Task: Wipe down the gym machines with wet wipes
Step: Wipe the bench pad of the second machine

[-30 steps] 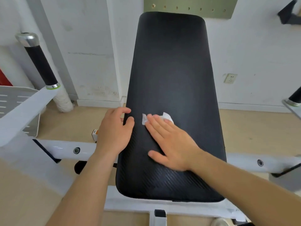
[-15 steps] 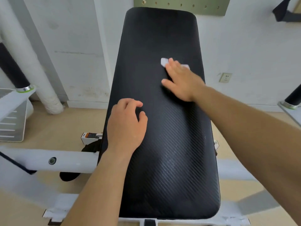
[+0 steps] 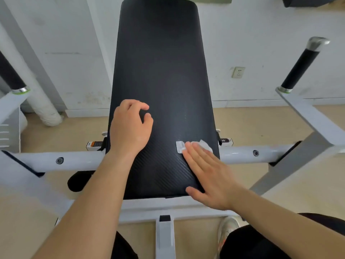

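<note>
A long black padded backrest (image 3: 160,71) of a white-framed gym machine fills the middle of the head view. My right hand (image 3: 209,174) lies flat on the pad's lower right corner and presses a white wet wipe (image 3: 180,146) under its fingertips; only the wipe's far edge shows. My left hand (image 3: 128,128) rests on the pad's left edge, fingers curled, holding nothing.
A white crossbar (image 3: 61,160) runs left and right behind the pad. Black-gripped handles rise at the right (image 3: 300,64) and the left (image 3: 11,73). A white pipe (image 3: 43,107) leans at the wall. My shoe (image 3: 226,230) stands on the floor below.
My right hand slid the wipe from the pad's upper middle down to its lower right corner. My left hand stayed on the left edge. The view shifted, showing the right handle.
</note>
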Tool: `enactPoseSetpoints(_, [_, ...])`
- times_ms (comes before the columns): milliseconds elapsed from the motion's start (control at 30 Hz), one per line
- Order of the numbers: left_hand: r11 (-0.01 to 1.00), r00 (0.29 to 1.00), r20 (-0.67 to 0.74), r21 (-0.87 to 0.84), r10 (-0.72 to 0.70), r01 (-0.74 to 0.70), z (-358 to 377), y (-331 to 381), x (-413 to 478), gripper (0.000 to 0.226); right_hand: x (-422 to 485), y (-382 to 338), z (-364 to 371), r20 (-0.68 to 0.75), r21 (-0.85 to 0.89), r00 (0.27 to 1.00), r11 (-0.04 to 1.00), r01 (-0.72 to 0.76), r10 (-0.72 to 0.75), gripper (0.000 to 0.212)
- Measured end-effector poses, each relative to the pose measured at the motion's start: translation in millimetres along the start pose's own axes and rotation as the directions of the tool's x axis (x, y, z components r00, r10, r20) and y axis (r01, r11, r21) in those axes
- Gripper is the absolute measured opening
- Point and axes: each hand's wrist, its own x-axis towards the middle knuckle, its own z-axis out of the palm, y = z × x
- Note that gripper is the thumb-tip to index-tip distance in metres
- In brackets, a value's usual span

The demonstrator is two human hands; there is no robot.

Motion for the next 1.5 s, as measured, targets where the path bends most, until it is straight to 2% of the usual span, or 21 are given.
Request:
enactPoseSetpoints(167, [1.0, 0.998, 0.069, -0.023, -0.013, 0.014, 3, 13, -29, 0.02, -33, -1, 7, -0.008, -0.012, 0.999, 0.999, 0.041, -0.041, 0.084])
enactPoseSetpoints(233, [1.0, 0.994, 0.107, -0.012, 0.023, -0.022, 13, 19, -36, 0.021, -14, 14, 3, -0.016, -0.007, 1.0, 1.0, -0.016, 0.016, 0.084])
enactPoseSetpoints(400, [0.995, 0.981, 0.169, 0.013, 0.096, -0.099, 34, 36, -35, 0.024, 54, 57, -20, -0.053, 0.123, 0.959, 0.954, -0.271, 0.279, 0.089])
enactPoseSetpoints(500, [0.992, 0.974, 0.193, 0.026, 0.117, -0.125, 43, 42, -35, 0.024, 51, 52, -11, -0.111, 0.262, 0.934, 0.917, -0.302, 0.34, 0.088])
enactPoseSetpoints(600, [0.987, 0.964, 0.224, 0.039, 0.142, -0.155, 47, 45, -39, 0.023, 10, 26, 10, -0.156, 0.388, 0.917, 0.877, -0.285, 0.367, 0.086])
enactPoseSetpoints(833, [0.972, 0.944, 0.248, 0.03, 0.218, -0.233, 45, 57, -51, 0.023, -66, -14, 38, -0.166, 0.399, 0.941, 0.893, -0.208, 0.294, 0.082])
enactPoseSetpoints(933, [0.968, 0.94, 0.248, 0.03, 0.235, -0.25, 39, 54, -57, 0.023, -53, 4, 32, -0.151, 0.352, 0.955, 0.917, -0.19, 0.256, 0.084])
enactPoseSetpoints(1133, [0.972, 0.954, 0.239, 0.107, 0.181, -0.211, 18, 23, -71, 0.024, 6, 30, 2, -0.107, 0.316, 0.936, 0.904, -0.289, 0.336, 0.089])
enactPoseSetpoints(1367, [0.945, 0.923, 0.306, 0.151, 0.235, -0.291, -14, -24, -135, 0.03, -76, -14, 41, -0.142, 0.192, 0.981, 0.976, -0.102, 0.131, 0.084])
enactPoseSetpoints(1500, [0.942, 0.912, 0.335, 0.152, 0.237, -0.301, -18, -37, -171, 0.031, -84, -36, 47, -0.128, 0.107, 0.992, 0.994, 0.033, -0.019, 0.084])
